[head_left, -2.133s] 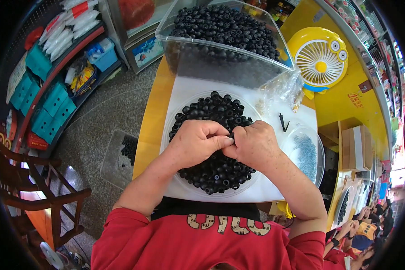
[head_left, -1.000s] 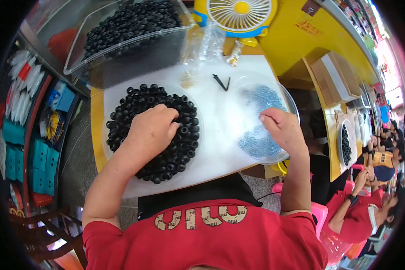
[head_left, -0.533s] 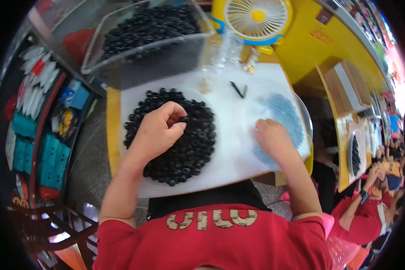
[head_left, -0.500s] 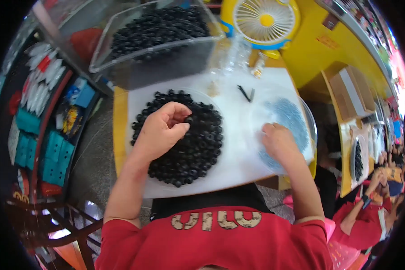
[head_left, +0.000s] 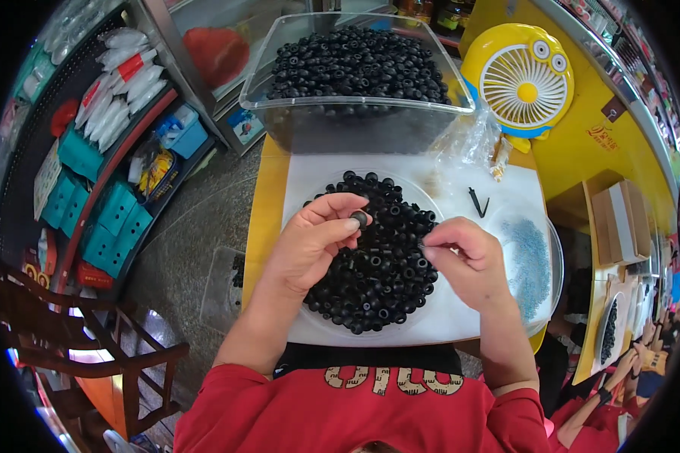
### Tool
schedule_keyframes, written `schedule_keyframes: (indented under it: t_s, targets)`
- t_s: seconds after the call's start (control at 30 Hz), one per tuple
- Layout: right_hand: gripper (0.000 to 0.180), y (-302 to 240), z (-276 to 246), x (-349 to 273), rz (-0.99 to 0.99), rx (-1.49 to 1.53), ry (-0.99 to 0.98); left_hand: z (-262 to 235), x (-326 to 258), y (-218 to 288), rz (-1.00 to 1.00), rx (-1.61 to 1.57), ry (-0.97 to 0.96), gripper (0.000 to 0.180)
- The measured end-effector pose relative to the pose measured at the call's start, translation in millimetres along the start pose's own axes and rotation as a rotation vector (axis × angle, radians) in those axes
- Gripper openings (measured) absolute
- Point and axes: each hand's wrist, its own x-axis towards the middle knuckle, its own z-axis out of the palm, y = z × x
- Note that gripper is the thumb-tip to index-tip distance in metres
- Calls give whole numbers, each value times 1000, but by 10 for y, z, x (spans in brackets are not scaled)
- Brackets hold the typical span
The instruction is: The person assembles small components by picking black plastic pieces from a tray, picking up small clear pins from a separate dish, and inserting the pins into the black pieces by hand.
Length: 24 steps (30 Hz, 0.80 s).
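Observation:
My left hand (head_left: 310,241) pinches a small round black bead-like part (head_left: 360,219) between thumb and forefinger, above a heap of the same black parts (head_left: 381,294). Many in the heap show a hole in one end. They lie in a shallow clear round tray (head_left: 423,326). At the heap's right edge, my right hand (head_left: 472,260) has thumb and forefinger pressed together; whatever is between them is too small to make out. To its right, a second clear round tray (head_left: 555,249) contains tiny blue-grey pieces (head_left: 527,264).
A large clear bin (head_left: 355,106) full of black parts stands at the back. Beside it are a clear plastic bag (head_left: 468,143) and a yellow fan (head_left: 527,90). A small black forked tool (head_left: 477,204) lies on the white tabletop (head_left: 449,181). A wooden chair (head_left: 121,362) stands left.
My right hand has come from the blue-grey pieces leftward to the black heap, nearer my left hand. The left still pinches a black part. The whole view has shifted.

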Motion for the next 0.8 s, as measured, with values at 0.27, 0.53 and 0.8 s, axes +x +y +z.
schedule_keyframes:
  t_s: [0.27,0.53,0.8]
  targets:
    - [11,-155,403,274,-86,-45,17,-37,-27,36,-80,-202,89,16]
    - [11,-92,551,306,-264,-214,81,-23,-47,-66,-93,-347,4,14]
    - [28,-45,671,291,-385,-306,80,-70,-5,-91,-50,-418,8,14]
